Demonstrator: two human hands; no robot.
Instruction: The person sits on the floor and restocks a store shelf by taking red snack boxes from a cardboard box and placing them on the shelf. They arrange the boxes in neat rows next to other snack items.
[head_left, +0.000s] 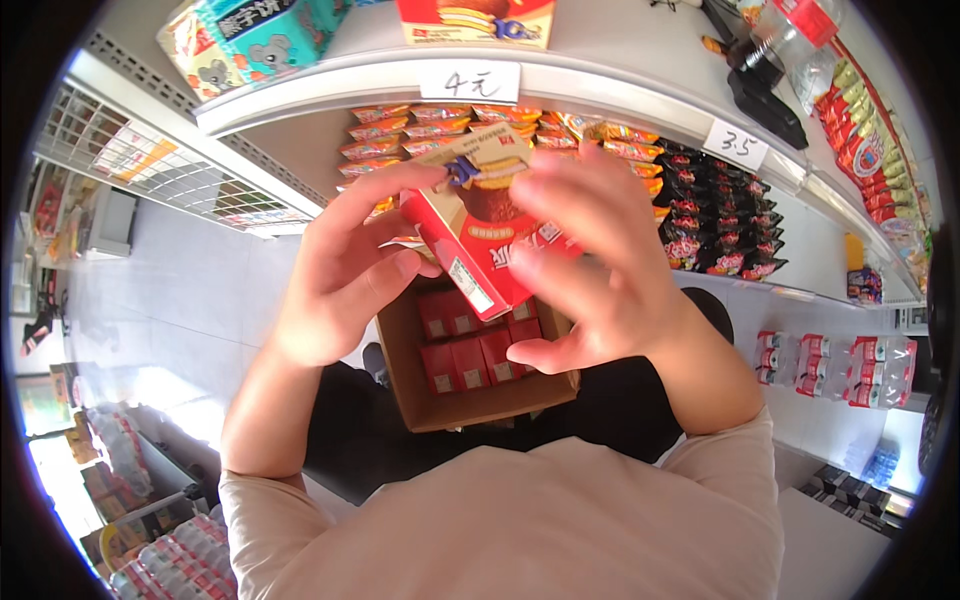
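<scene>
My left hand (341, 270) grips a red and cream cardboard snack box (480, 217) by its left end, with fingers curled around a corner. A white flap sticks out beside my left thumb. The box is tilted in the air, with pictures of round cakes on its face. Fingers spread and blurred, my right hand (600, 262) is in front of the box's right side; whether its fingertips touch the box is unclear. Below, an open brown carton (480, 407) between my legs contains several upright red boxes (470, 360).
An upper shelf (637, 82) with handwritten price cards overhangs the lower shelf. Orange snack packets (375, 142) and black packets (712, 210) fill rows there. A similar box (476, 22) stands above. Shrink-wrapped bottles (832, 367) stand on the floor at right. A wire rack (172, 172) is at left.
</scene>
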